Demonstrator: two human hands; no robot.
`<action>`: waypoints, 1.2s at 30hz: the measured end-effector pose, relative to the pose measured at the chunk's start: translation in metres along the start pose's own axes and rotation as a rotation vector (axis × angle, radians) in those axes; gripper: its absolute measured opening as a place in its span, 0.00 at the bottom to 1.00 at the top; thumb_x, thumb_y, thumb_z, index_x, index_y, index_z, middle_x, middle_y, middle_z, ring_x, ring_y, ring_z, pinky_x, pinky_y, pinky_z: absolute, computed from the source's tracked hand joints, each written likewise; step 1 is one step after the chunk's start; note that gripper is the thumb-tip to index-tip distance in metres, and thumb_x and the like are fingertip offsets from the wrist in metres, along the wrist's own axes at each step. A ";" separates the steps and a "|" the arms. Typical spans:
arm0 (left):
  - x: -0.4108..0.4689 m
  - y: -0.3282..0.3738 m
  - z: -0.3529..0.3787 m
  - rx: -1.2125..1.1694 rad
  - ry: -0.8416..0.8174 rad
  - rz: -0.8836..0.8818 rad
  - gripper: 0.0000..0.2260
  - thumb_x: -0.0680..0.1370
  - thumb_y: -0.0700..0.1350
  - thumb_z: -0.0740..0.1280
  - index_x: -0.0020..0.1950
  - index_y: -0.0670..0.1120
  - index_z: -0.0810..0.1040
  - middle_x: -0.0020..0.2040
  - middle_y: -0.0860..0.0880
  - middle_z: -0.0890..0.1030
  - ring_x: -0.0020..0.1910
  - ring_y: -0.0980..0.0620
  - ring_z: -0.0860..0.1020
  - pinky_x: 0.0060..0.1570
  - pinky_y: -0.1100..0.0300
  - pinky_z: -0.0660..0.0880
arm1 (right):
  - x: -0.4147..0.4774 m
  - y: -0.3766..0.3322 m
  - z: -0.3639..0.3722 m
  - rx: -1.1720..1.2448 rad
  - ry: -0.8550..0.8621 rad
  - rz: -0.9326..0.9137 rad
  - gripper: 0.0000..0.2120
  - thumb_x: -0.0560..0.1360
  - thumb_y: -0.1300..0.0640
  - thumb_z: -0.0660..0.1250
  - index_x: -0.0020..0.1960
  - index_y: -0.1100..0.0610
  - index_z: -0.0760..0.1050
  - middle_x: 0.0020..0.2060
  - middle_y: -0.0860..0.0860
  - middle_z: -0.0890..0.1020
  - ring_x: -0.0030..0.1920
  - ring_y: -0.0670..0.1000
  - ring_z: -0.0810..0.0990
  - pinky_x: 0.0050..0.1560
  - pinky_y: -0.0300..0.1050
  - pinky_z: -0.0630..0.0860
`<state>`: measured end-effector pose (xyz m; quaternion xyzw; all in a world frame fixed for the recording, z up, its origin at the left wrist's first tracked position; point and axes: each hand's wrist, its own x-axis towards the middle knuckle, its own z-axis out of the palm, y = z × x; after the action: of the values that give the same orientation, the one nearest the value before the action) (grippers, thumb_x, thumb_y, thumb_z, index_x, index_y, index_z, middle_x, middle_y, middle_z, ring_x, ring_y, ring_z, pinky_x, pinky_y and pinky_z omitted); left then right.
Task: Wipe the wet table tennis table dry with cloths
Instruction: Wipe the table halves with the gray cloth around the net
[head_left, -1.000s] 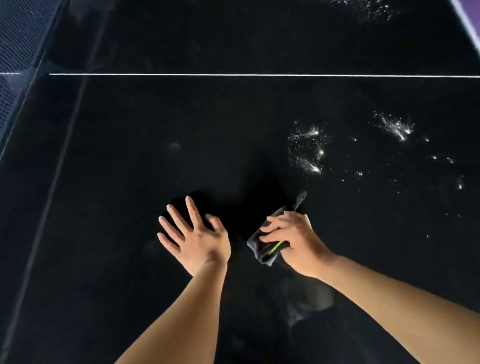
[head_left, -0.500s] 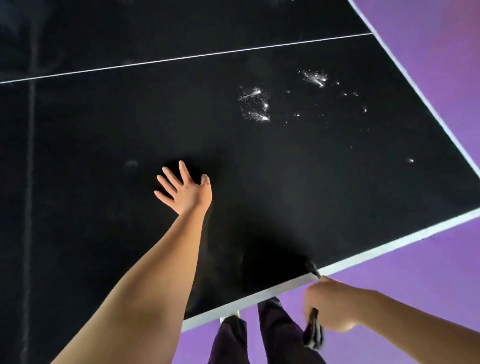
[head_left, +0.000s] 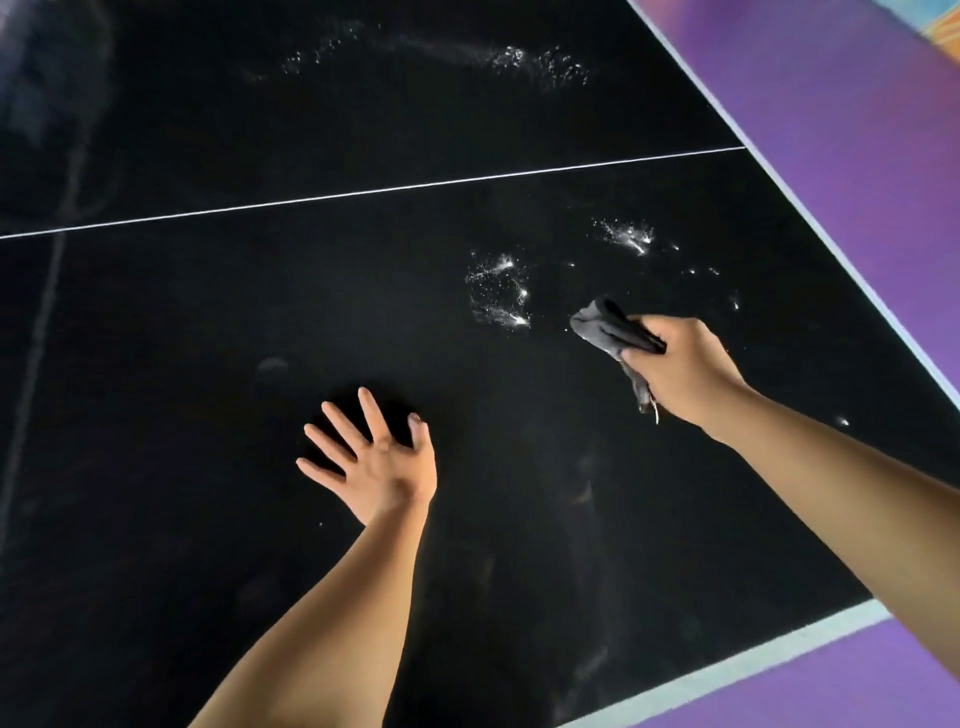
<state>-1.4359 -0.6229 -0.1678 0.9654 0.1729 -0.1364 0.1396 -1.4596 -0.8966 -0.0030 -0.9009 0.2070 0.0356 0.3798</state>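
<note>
The black table tennis table (head_left: 208, 364) fills the view, with a thin white line (head_left: 363, 193) across it. My right hand (head_left: 680, 369) is shut on a bunched dark grey cloth (head_left: 605, 325), held over the table right of centre. Just left of the cloth lies a patch of water droplets (head_left: 498, 293), and a second splash (head_left: 626, 236) glints beyond it. A long wet streak (head_left: 467, 54) shows on the far half. My left hand (head_left: 374, 462) rests flat on the table with fingers spread, holding nothing.
The table's white-edged right side (head_left: 831, 249) and near edge (head_left: 753, 660) border a purple floor (head_left: 857, 130). A few stray drops (head_left: 841, 421) lie near my right forearm.
My right hand has come back up from below the near table edge to over the table beside the droplets, still gripping the cloth. My left hand stays planted.
</note>
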 end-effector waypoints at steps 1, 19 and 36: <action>0.001 0.001 0.001 0.009 0.010 -0.005 0.34 0.79 0.68 0.45 0.82 0.57 0.41 0.83 0.44 0.40 0.80 0.38 0.38 0.74 0.32 0.37 | 0.018 -0.004 0.004 0.012 0.043 0.003 0.15 0.78 0.62 0.64 0.55 0.44 0.81 0.34 0.47 0.80 0.33 0.50 0.78 0.31 0.41 0.74; 0.009 0.001 0.021 0.038 0.185 -0.054 0.35 0.76 0.69 0.50 0.82 0.61 0.47 0.83 0.47 0.51 0.82 0.42 0.47 0.77 0.35 0.46 | 0.356 -0.107 0.105 -0.262 0.036 -0.071 0.21 0.77 0.69 0.57 0.60 0.53 0.81 0.56 0.57 0.81 0.62 0.60 0.75 0.66 0.55 0.72; 0.008 0.004 0.013 0.037 0.120 -0.085 0.35 0.77 0.69 0.47 0.82 0.61 0.43 0.83 0.48 0.46 0.82 0.43 0.41 0.77 0.37 0.41 | 0.259 -0.009 0.126 -0.099 -0.264 -0.068 0.24 0.71 0.68 0.59 0.47 0.40 0.82 0.55 0.40 0.81 0.54 0.58 0.79 0.47 0.48 0.75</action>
<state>-1.4303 -0.6289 -0.1813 0.9660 0.2193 -0.0874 0.1054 -1.2077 -0.8927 -0.1435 -0.9125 0.1227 0.1512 0.3599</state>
